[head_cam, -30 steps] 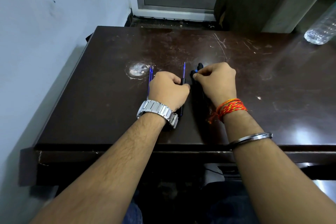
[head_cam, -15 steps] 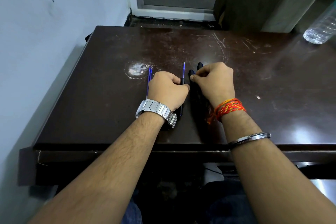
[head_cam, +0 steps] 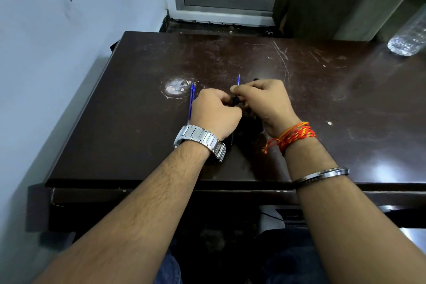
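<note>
Item one: black barrel (head_cam: 235,100), at the middle of the table (head_cam: 138,134), gripped in your curled left hand (head_cam: 215,113). Item two: blue refill (head_cam: 238,79), jutting from the barrel's far end, pinched near its base by your right hand (head_cam: 265,101), fingers curled. Item three: spare refill (head_cam: 190,104), flat on the table just left of your left hand. Step in hand, by appearance: seating the refill. Next move calls for a straight push along the barrel, left grip steady.
</note>
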A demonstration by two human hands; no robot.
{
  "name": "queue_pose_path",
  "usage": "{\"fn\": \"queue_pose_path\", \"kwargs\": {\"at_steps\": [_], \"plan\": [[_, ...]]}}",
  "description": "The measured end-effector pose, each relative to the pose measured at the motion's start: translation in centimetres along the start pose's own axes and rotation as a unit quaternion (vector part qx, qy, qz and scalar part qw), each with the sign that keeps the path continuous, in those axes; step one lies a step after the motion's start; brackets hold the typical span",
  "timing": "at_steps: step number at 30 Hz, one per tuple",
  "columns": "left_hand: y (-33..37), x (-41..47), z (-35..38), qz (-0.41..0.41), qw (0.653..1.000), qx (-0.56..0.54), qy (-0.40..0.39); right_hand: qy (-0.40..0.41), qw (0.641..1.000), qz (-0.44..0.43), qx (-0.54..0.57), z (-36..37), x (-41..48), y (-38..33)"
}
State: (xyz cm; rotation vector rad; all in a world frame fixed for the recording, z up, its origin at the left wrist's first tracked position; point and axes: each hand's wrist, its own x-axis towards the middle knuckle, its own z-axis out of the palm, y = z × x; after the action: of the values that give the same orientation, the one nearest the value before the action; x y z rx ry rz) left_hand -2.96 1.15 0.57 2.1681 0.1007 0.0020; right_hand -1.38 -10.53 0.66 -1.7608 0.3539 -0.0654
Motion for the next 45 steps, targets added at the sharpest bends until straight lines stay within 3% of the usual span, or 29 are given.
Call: {"fn": "queue_pose_path", "kwargs": {"at_steps": [8,11,15,21,28,32,35,45], "plan": [[0.8,-0.9,-0.3,-0.091,0.989,-0.027,-0.110,0.093,0.986,-0.081,0.114,-0.6,0.2,-0.6],[1.1,-0.7,-0.8,-0.109,0.990,-0.036,-0.079,0.123,0.977,-0.102,0.142,-1.3,0.5,-0.8],[1.0,-0.3,-0.9,-0.044,0.999,-0.011,0.000,0.113,0.984,-0.090,0.108,-1.3,0.5,-0.4],[0.7,-0.4,0.2,0.042,0.998,-0.006,-0.042,0.082,0.989,-0.067,0.107,-1.0,0.3,-0.5],[0.1,-0.1,0.5,0.022,0.999,0.000,-0.038,0.053,0.998,-0.032,0.001,-1.2,0.1,-0.3],[0.2,-0.1,0.6,-0.013,0.998,0.000,-0.055,0.111,0.981,-0.047,-0.151,-2.2,0.5,0.0],[0.1,0.1,0.5,-0.017,0.998,0.014,-0.059,0.091,0.968,-0.037,-0.232,-2.3,0.4,0.1],[0.1,0.2,0.3,-0.028,0.996,0.036,-0.082,0.078,0.949,-0.037,-0.303,-1.8,-0.2,-0.5]]}}
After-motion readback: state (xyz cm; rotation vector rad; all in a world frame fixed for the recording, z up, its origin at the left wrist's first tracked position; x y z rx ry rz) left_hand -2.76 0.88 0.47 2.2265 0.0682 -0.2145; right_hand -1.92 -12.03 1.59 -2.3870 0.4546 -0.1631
